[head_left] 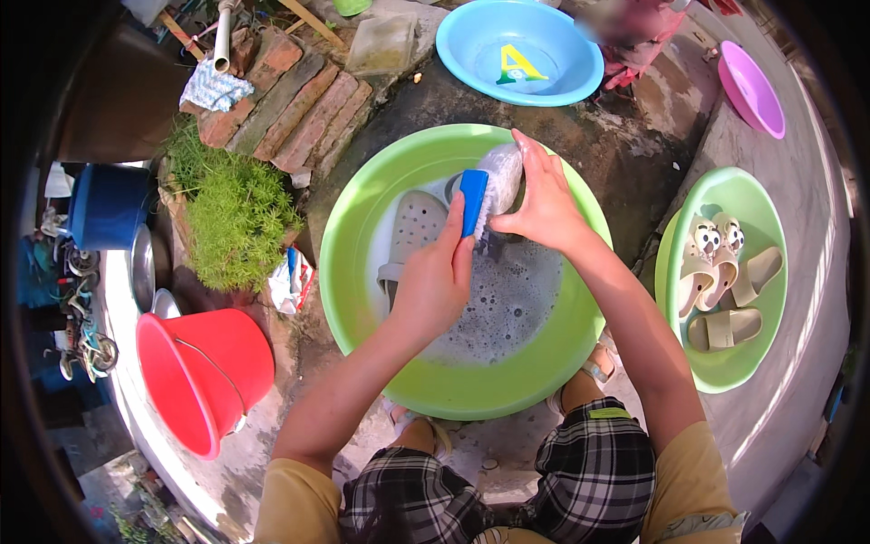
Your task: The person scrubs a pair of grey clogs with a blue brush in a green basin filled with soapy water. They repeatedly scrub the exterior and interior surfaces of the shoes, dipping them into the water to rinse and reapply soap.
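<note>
Head view: The left hand [433, 272] was clamped on a blue brush [472, 201], its bristles set against the side of 1 pale, foam-covered item [501, 170], apparently footwear. The right hand [550, 204] gripped that item from its right, above the suds [507, 304] in the large green basin [580, 363]. The 2 hands were apart, with the item and brush between them. A grey clog [419, 222] lay in the same basin, near its left wall.

The step in hand was judged to be scrubbing. The next move seemed to call for a steady right-hand hold, with the item turned to present its other faces to the bristles.

Foam, brush and fingers masked much of the item; its exact form could not be confirmed. The left hand hid part of the clog. Suds concealed the basin's bottom. At the upper right, red clothing [632, 59] was partly blurred and cut off.
</note>
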Motion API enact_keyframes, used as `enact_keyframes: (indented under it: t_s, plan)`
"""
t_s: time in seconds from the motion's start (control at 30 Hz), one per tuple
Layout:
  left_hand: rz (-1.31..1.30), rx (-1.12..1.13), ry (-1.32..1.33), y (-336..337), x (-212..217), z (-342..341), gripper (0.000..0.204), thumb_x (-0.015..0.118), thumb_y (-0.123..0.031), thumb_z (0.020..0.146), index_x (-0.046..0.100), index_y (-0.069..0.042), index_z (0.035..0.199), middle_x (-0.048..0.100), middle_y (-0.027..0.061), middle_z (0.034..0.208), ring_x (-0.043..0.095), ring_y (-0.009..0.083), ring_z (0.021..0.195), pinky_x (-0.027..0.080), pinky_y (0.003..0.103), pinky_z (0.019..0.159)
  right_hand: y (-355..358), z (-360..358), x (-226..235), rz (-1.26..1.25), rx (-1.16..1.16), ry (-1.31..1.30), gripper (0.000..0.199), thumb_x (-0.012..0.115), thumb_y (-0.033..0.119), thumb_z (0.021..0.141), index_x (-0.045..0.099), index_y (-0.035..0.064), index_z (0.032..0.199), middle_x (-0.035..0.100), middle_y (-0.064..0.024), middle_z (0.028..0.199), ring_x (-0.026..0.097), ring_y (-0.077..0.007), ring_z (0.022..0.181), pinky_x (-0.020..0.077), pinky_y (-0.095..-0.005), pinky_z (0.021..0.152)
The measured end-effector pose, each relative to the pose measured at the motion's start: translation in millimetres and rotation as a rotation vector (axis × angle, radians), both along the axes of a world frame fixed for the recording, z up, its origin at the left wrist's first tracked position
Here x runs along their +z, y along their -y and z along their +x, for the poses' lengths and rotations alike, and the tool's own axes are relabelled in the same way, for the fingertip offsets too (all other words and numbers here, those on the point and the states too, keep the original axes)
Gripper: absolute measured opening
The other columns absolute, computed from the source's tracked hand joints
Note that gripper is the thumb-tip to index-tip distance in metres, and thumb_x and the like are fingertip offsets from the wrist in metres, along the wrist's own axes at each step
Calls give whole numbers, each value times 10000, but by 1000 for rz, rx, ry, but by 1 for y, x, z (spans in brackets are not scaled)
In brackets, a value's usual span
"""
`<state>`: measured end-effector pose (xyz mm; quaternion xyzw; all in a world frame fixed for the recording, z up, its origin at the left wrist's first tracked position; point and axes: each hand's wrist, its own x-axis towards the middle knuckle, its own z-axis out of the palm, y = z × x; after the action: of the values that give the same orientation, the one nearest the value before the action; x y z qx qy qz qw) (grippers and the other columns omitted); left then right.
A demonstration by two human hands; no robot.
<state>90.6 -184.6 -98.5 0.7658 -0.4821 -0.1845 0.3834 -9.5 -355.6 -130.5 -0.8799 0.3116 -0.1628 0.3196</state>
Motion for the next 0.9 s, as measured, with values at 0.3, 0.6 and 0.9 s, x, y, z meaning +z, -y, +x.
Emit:
enact_keyframes:
  t_s: [0.3,0.6,0.9]
  plan:
    - [179,11,36,13,21,-2,506,487,-165,987,385,-8,1456,612,213,664,613,384,593,450,482,540,4,-3,4,5,14,28,1086,844,295,496,349,-27,1407,408,-200,1410,445,-400,1187,380,-429,1076]
    - [91,-54,136,3,16,-9,513,486,-170,994,367,6,1461,622,224,695,609,385,594,463,477,549,0,-7,0,42,17,52,1099,856,267,491,349,-41,1416,385,-207,1440,421,-382,1235,368,-407,1103]
    - [92,-57,93,6,22,-19,515,477,-175,994,365,24,1455,607,237,659,615,408,600,461,486,554,3,-12,-8,35,-26,105,1098,852,261,503,332,-7,1432,357,-214,1456,397,-407,1267,348,-438,1116]
